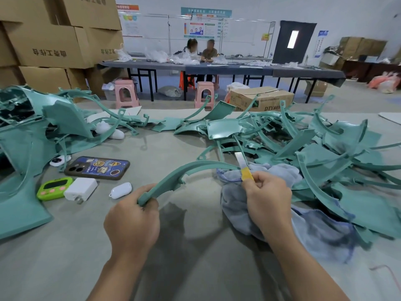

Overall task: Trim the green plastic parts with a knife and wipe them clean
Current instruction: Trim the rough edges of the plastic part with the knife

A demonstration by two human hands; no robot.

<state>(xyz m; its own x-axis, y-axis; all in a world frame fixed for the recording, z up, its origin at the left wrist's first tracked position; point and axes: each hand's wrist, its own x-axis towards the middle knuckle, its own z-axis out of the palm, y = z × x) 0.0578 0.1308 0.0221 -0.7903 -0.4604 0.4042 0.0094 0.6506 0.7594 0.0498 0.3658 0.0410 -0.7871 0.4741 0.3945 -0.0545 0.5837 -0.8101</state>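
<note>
Above the grey table (184, 246), the left hand (132, 222) grips one end of a curved green plastic part (188, 170), fingers curled round it. The right hand (269, 196) pinches a yellow-handled knife (244, 166) — blade against the arc's far end — with a blue-grey cloth (238, 205) bunched under the palm. A heap of green parts (325, 148) lies just beyond; a phone (97, 168) sits to the left.

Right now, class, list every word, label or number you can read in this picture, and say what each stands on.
"DTY": on the carton beyond the table; the characters after it are blurred.
On the stacked cartons: large Chinese characters, seemingly upside down, not surely readable.
On the phone case: small print, too blurred to read.
On the wall posters: too small to read.
</note>
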